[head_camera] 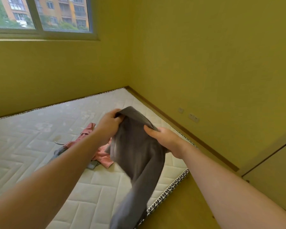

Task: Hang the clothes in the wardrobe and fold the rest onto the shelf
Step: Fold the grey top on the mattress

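A grey garment [137, 156] hangs in the air over the mattress [31, 146], its lower part trailing down toward the bottom of the view. My left hand [108, 125] grips its top edge at the left. My right hand [163, 138] grips the same top edge at the right, thumb on the near side of the cloth. Behind the garment a pink garment [102, 156] lies crumpled on the mattress, with a bit of grey-blue cloth [58, 152] and a metal hanger hook [57, 142] beside it. No wardrobe interior or shelf is in view.
The white quilted mattress fills a low platform against yellow-green walls. A window [40, 15] sits at the upper left. A wooden ledge [180, 128] runs along the right wall, with wall sockets [193, 117] above it. Flat panels [271, 177] stand at the right edge.
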Motion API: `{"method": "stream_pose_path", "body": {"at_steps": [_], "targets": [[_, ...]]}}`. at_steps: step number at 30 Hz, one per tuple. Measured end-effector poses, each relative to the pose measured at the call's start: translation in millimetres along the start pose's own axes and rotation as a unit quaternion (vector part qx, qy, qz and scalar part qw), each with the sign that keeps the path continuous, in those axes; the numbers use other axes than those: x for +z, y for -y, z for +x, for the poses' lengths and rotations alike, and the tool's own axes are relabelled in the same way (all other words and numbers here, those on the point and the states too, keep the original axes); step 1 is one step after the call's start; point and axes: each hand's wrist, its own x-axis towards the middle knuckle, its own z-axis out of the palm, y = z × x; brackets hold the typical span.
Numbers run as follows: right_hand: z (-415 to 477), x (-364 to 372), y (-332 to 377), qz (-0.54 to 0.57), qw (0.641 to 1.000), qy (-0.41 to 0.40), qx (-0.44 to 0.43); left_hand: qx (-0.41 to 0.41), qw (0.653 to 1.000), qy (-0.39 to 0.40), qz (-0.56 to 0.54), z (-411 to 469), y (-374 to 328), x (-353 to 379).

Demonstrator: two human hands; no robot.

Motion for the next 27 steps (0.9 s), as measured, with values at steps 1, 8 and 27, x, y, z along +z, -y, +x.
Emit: {"method": "stream_pose_path", "body": {"at_steps": [1,8,27], "targets": [[-3,0,1,-0.027,0.999,0.036,0.012,0.018,1.000,0.019,0.000,1,-9,-1],[-2,5,3,0.040,0.985,0.040,-0.161,0.226,0.935,0.119,0.246,-8,-59,17],[-5,-67,-28,-0.298,0.931,-0.209,-0.025,0.201,0.747,0.192,0.604,56,-70,-1]]}}
